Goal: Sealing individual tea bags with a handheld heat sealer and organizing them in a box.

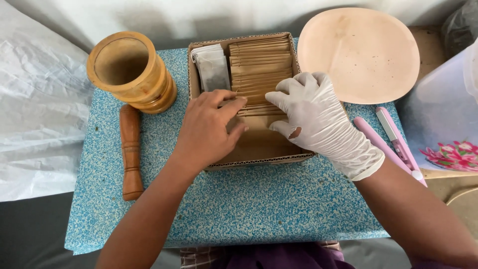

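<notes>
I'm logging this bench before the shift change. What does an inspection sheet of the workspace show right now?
Surface: blue speckled table, small, mostly covered.
Job's things: cardboard box packed with brown envelopes; white sachets in its back left corner.
Clutter: wooden mortar, pestle lying beside it, peach plate, pink sealer.
Grippers: left hand bare, right hand in a torn white glove; both fingering the envelopes.
Cables: nothing seen.
Surroundings: white plastic sheet at left, flowered bag at right.
</notes>
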